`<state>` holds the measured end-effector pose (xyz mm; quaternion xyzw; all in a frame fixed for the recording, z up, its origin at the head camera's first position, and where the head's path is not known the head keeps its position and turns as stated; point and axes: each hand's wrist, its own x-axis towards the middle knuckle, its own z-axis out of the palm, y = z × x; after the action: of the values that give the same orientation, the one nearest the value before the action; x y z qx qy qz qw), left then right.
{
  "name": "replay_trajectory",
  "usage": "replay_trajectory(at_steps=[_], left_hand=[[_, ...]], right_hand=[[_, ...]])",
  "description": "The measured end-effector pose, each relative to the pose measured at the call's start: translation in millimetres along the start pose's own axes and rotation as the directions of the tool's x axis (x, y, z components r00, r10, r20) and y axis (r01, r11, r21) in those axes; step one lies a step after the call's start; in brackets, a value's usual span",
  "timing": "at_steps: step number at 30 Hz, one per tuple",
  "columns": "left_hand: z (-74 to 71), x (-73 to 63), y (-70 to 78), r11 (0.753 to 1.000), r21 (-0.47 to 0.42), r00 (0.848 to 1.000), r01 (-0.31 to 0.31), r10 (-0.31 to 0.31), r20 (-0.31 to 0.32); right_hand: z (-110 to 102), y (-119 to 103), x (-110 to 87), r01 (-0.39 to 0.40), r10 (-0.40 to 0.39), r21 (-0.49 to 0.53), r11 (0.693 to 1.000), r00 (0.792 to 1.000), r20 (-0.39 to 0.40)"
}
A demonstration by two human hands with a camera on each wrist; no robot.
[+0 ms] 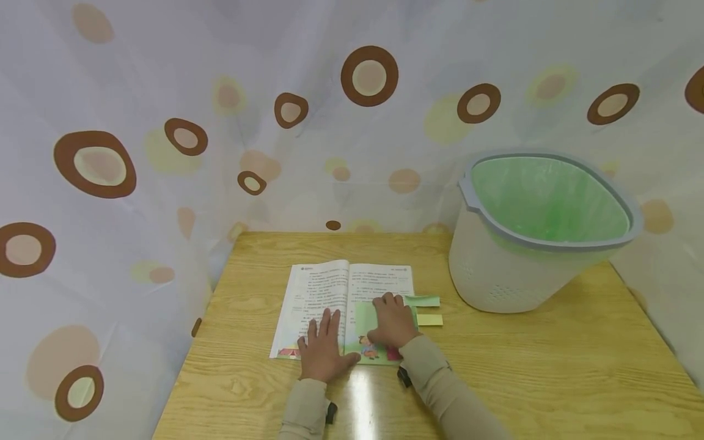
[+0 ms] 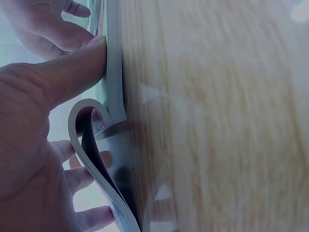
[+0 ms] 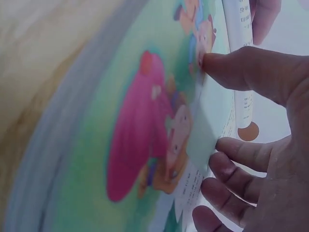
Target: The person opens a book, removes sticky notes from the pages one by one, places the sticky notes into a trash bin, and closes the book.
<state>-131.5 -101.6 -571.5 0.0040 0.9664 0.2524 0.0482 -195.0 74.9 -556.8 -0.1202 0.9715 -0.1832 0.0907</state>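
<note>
An open book [image 1: 316, 293] lies on the wooden table, with printed text on both pages and a colourful drawing [image 3: 140, 135] of children low on the right page. My left hand [image 1: 323, 353] rests on the lower left page, fingers spread and thumb across the fold onto the right page. In the left wrist view, the left half of the book bulges up beside the spine [image 2: 108, 118]. With thumb and fingertips spread, my right hand [image 1: 395, 322] touches the right page. Beside it, a green paper tab [image 1: 426, 300] and a yellow paper tab [image 1: 430, 319] stick out past the right edge.
A tall white basket [image 1: 495, 275] with a grey rim and green inside stands at the back right of the table [image 1: 236, 391]. Behind and to the left hangs a white curtain [image 1: 308, 55] with brown ring patterns.
</note>
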Motion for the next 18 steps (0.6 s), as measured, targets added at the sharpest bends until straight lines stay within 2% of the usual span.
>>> replay_trajectory(at_steps=[18], left_hand=[[1.0,0.9,-1.6,1.0,-0.004,1.0,0.011,-0.01,0.015]], right_hand=[[0.5,4.8,6.8,0.012,-0.011,-0.035,0.999,1.0,0.01]])
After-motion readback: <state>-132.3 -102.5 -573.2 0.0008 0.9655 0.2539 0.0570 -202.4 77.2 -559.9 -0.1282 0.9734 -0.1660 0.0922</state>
